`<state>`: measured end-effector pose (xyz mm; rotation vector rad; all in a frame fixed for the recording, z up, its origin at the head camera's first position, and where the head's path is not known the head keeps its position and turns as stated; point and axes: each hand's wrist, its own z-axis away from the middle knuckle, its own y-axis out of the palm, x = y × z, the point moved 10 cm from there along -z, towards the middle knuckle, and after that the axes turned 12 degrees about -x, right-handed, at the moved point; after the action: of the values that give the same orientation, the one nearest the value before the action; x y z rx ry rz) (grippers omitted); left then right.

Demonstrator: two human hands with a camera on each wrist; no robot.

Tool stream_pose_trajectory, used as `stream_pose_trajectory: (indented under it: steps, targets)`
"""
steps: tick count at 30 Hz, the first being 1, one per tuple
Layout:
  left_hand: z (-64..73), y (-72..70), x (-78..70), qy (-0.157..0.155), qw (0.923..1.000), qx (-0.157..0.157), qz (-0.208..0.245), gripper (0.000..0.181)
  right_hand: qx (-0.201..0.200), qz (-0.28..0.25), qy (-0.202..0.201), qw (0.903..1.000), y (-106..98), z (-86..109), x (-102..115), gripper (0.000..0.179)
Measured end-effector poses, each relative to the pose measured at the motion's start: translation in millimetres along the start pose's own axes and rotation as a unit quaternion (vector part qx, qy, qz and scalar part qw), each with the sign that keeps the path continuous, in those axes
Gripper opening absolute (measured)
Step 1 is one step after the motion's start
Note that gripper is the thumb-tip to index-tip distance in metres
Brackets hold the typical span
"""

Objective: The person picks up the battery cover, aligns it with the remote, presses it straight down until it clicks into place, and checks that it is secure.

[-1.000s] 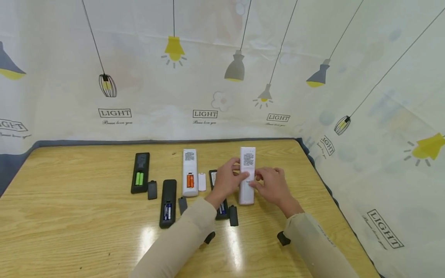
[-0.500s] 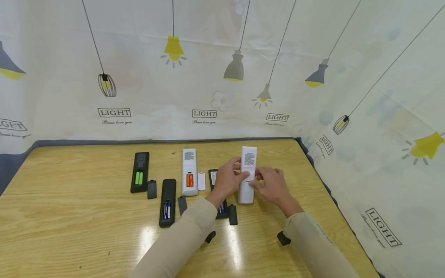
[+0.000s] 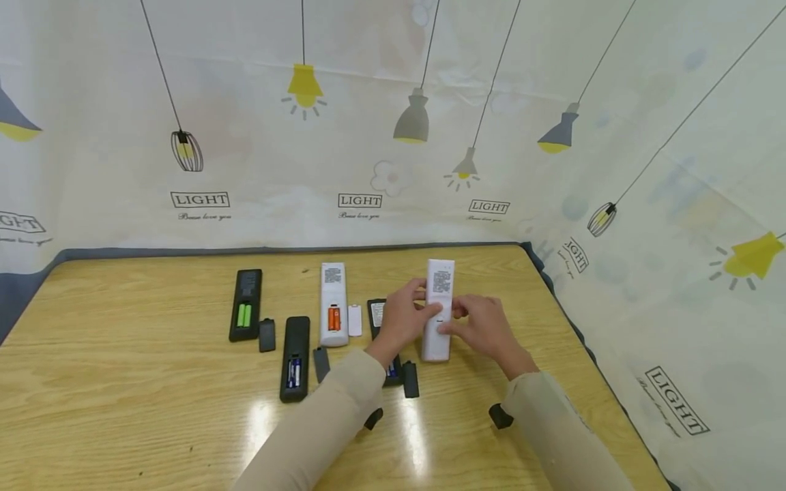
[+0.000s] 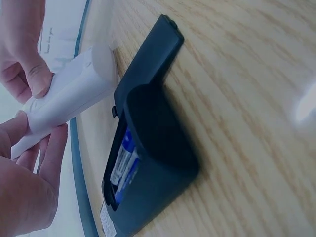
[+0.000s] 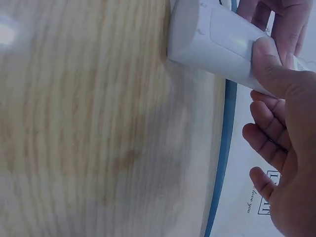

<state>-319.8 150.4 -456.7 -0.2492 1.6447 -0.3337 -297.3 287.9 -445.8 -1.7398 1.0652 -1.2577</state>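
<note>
A white remote control (image 3: 437,341) is held back side up and tilted, with its battery cover (image 5: 237,34) on. My left hand (image 3: 402,317) grips its left side, thumb on the back and fingers round the edge. From the right, my right hand (image 3: 488,327) pinches it, the thumb pressing on the cover. The remaining right fingers are partly curled beside it in the right wrist view. Under my left wrist lies a black remote control (image 4: 163,148), its blue batteries (image 4: 123,163) showing, with its loose cover (image 3: 411,379) beside it.
To the left lie a white remote control (image 3: 333,283) with orange batteries, a black one (image 3: 248,286) with green batteries and another black one (image 3: 297,337) with blue batteries. Loose covers (image 3: 355,320) lie beside them. A printed cloth (image 3: 264,136) hangs behind the wooden table (image 3: 153,382).
Both hands keep their hold on the white remote control. The right thumb has shifted slightly on its back. The head view has drifted a little.
</note>
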Motion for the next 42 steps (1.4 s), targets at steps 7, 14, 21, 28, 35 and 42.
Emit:
stream_pose_trajectory:
  steps: [7,14,21,28,35,42]
  targets:
    - [-1.4,-2.1,1.7,-0.006,1.0000,0.000,0.002,0.046,0.006,0.027,-0.003,0.9996,0,-5.9,4,0.021]
    - [-0.2,-2.7,2.7,-0.009,0.9999,-0.012,0.005,0.045,0.041,0.008,0.010,0.9991,6,-5.2,4,0.021]
    - [3.6,0.9,7.9,-0.023,0.9994,-0.009,0.022,0.045,0.096,-0.016,0.028,0.9948,15,-1.3,0,0.029]
    - [2.8,4.2,17.3,-0.051,0.9962,-0.003,0.071,0.042,0.117,-0.033,0.030,0.9921,16,-0.5,-5,0.027]
    - [2.5,23.9,13.9,-0.089,0.9929,0.000,0.080,0.042,0.105,-0.048,0.027,0.9929,-13,10.9,-37,0.034]
    - [4.3,36.3,21.4,-0.122,0.9911,-0.010,0.053,0.037,0.089,-0.023,0.021,0.9956,-32,18.9,-58,0.035]
